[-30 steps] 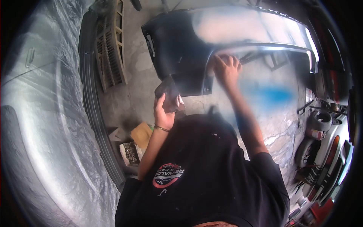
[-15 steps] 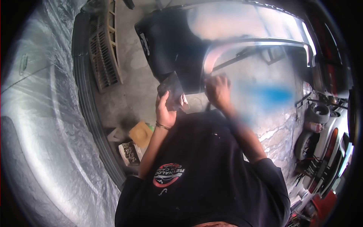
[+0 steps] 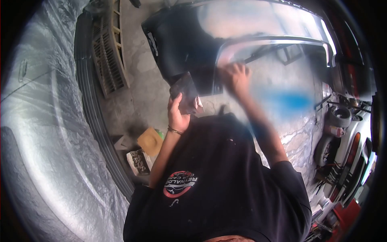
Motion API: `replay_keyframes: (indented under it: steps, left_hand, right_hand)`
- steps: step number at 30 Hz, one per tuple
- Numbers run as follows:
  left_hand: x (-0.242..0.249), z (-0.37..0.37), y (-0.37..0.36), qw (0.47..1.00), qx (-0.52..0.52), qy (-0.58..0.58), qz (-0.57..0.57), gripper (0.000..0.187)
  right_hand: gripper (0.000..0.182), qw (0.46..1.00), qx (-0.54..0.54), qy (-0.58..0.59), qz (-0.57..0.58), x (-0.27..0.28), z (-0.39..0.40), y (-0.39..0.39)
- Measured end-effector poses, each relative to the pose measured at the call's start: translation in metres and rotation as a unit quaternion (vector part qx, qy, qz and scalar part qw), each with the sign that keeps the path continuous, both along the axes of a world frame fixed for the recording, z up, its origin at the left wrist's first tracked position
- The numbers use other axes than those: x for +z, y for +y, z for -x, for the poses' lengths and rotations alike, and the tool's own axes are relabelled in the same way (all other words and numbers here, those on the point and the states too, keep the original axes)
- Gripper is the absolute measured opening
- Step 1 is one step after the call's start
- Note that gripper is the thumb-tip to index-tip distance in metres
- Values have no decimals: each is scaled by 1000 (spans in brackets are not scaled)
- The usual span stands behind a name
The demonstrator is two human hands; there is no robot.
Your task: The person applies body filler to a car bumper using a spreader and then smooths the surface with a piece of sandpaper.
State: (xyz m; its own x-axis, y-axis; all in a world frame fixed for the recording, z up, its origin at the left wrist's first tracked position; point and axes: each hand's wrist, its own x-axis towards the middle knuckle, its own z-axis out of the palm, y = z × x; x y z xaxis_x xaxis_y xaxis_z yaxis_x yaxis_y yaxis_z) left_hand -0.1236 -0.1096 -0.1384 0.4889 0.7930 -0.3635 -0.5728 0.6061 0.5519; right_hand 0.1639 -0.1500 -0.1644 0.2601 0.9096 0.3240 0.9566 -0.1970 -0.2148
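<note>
Right hand (image 3: 236,77) presses, fingers curled, on the fender's (image 3: 189,48) wheel-arch edge; left hand (image 3: 177,113) pinches folded sandpaper (image 3: 186,93) just beside it. Upper panel looks dulled; dark lower section apparently remains.

Daylight glares off the plastic sheeting (image 3: 44,133) from nine o'clock and the panel (image 3: 258,20) at twelve. Fisheye bending and dark vignetting ring the edges. The right hand (image 3: 237,78) is motion-blurred.

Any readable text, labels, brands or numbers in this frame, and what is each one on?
Round red, white and black logo on the person's black shirt: it reads upside down in this view; the arched lettering looks like "REVNALDO", uncertain; the smaller line is too blurred to read.
Nothing else readable.
</note>
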Motion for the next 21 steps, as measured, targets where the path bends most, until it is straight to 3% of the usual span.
replay_keyframes:
  steps: [5,7,8,11,14,15,17,18,19,21]
  left_hand:
    - [-4,-1,0,1000,22,4,16,35]
    - [-4,1,-1,1000,14,-4,13,36]
    - [0,1,-2,1000,12,-2,11,36]
    - [16,-6,-5,1000,4,7,3,36]
    - [19,-10,-7,999,33,29,21,36]
    - [10,-7,-6,1000,9,8,18,36]
    - [2,-6,-7,1000,-16,-14,16,36]
    - [2,-6,-7,1000,-19,-13,13,36]
    - [2,-6,-7,1000,-21,-13,9,36]
    - [2,-5,-6,1000,-14,-16,15,36]
  right_hand:
    - [28,997,68,18,22,-11,29,-49]
    - [32,989,79,109,70,-13,21,-55]
    - [30,985,104,140,5,-20,8,-50]
    - [35,922,30,368,-116,-35,-21,-35]
    - [40,854,-29,507,-113,-14,-43,-15]
    - [40,853,-31,507,-116,-17,-46,-12]
    - [38,803,-5,585,-119,-36,-51,-10]
    - [38,844,5,529,-94,-75,-53,-15]
    - [37,915,-1,400,-53,-63,-38,-24]
    - [33,898,54,434,-52,-74,-40,-50]
